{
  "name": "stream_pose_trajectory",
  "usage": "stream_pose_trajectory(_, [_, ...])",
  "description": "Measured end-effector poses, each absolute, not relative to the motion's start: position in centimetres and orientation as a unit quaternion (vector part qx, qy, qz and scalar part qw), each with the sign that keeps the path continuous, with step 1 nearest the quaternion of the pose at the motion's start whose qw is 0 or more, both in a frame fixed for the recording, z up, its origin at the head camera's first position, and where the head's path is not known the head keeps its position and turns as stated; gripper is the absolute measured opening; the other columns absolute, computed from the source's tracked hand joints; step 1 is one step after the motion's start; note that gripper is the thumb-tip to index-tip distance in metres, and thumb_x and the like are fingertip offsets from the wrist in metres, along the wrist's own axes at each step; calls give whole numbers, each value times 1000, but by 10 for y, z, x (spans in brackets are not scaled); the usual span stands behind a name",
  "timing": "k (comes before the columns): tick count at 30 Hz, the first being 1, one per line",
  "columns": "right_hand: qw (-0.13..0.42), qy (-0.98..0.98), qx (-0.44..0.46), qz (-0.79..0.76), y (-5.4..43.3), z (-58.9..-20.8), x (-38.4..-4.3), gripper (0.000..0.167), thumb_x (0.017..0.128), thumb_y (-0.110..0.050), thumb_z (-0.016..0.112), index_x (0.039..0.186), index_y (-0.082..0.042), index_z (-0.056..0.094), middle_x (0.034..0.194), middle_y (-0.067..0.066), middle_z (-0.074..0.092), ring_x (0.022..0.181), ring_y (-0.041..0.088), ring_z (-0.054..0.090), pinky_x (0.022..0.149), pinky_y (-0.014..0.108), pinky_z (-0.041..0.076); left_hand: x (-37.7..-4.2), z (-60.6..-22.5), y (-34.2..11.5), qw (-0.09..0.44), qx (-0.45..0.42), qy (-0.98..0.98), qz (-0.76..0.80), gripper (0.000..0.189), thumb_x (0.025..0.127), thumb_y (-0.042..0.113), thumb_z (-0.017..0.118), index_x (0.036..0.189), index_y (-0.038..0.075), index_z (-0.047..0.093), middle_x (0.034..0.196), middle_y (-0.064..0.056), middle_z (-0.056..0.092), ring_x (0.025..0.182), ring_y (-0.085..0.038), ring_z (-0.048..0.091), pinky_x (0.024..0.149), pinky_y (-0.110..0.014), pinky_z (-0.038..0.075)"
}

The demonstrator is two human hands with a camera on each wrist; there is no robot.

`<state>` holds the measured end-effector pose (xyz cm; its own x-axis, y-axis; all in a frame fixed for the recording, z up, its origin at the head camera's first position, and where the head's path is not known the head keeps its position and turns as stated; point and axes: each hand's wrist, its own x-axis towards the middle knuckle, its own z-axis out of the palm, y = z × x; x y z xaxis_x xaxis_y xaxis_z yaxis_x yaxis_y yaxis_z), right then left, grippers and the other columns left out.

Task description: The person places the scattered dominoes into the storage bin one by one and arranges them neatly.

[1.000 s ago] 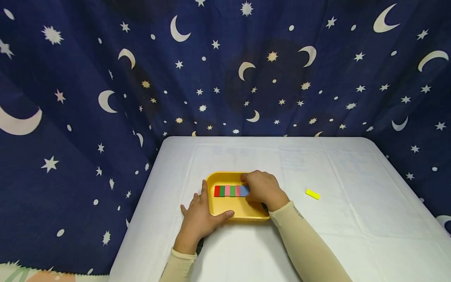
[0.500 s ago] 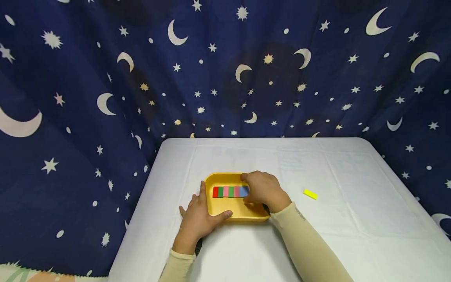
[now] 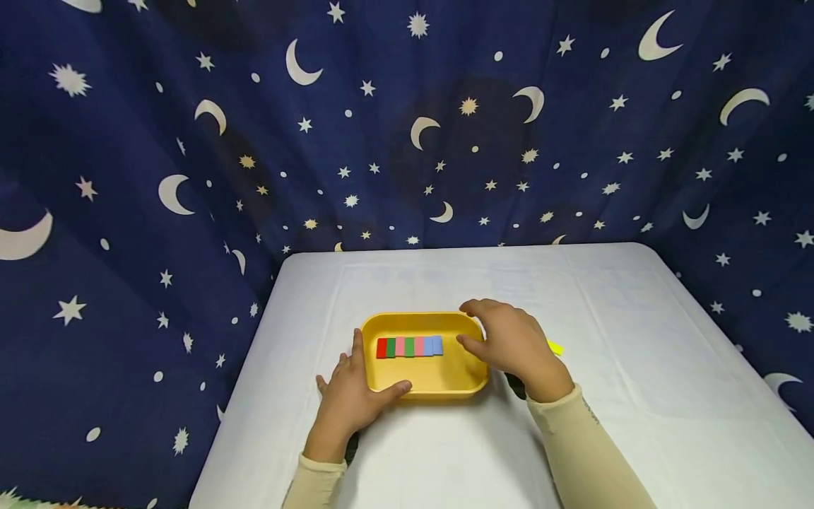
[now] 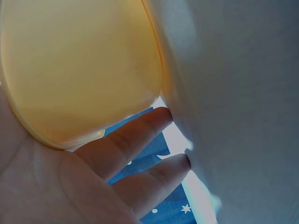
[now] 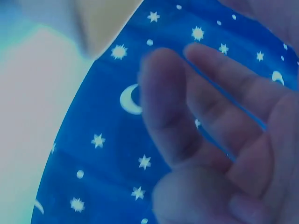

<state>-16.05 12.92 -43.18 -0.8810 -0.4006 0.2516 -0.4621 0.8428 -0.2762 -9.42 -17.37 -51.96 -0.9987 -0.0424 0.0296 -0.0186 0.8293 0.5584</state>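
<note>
A yellow tray point(image 3: 445, 382) stands on the table. Inside it, a row of flat coloured blocks point(image 3: 409, 346) runs from red at the left through green and pink to blue at the right. My left hand point(image 3: 350, 396) rests against the tray's left end, thumb along the near rim and fingers straight; the left wrist view shows the tray wall point(image 4: 84, 70) against the palm. Over the tray's right end hovers my right hand point(image 3: 511, 339), fingers loosely bent with nothing between them. The right wrist view also shows these bare fingers point(image 5: 163, 102).
A bright yellow block point(image 3: 556, 347) lies on the white-covered table point(image 3: 610, 396), partly hidden behind the right hand. A dark blue curtain point(image 3: 381, 141) with moons and stars hangs behind the table and along its sides.
My right hand has let go of the blue block at the row's right end and drawn back to the right. The left hand stays at the tray, while the head view has shifted slightly.
</note>
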Motion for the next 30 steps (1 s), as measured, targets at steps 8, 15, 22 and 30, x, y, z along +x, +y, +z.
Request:
stream_pose_trajectory(8, [195, -936, 208, 206, 176, -439, -152, 44, 90, -35, 82, 128, -14, 73, 122, 4, 74, 81, 21, 68, 65, 44, 56, -93, -519, -177, 19, 17, -957, -288, 144, 68, 94, 69, 172, 18, 2, 162, -10, 46, 149, -47, 39, 106, -89, 10])
stream_pose_trajectory(15, [260, -908, 200, 260, 211, -448, -152, 52, 83, -22, 88, 130, -7, 70, 128, 13, 71, 111, 37, 63, 98, 54, 47, -88, -520, -176, 19, 18, -954, -300, 143, 69, 90, 73, 172, 18, 4, 162, -11, 46, 149, -48, 39, 106, -90, 10])
stream_pose_trajectory(22, [269, -905, 193, 267, 232, -453, -153, 57, 79, -15, 89, 132, -7, 69, 131, 15, 69, 116, 40, 60, 102, 55, 43, -88, -521, -172, 23, 14, -953, -302, 142, 70, 88, 74, 172, 18, 4, 160, -12, 49, 148, -49, 39, 105, -90, 10])
stream_pose_trajectory(30, [220, -924, 165, 266, 246, -466, -160, 54, 80, -6, 81, 132, -7, 68, 133, 18, 67, 119, 45, 57, 100, 60, 43, -93, -519, -172, 17, 17, -955, -295, 142, 71, 89, 73, 171, 21, -1, 162, -12, 46, 149, -48, 38, 106, -90, 9])
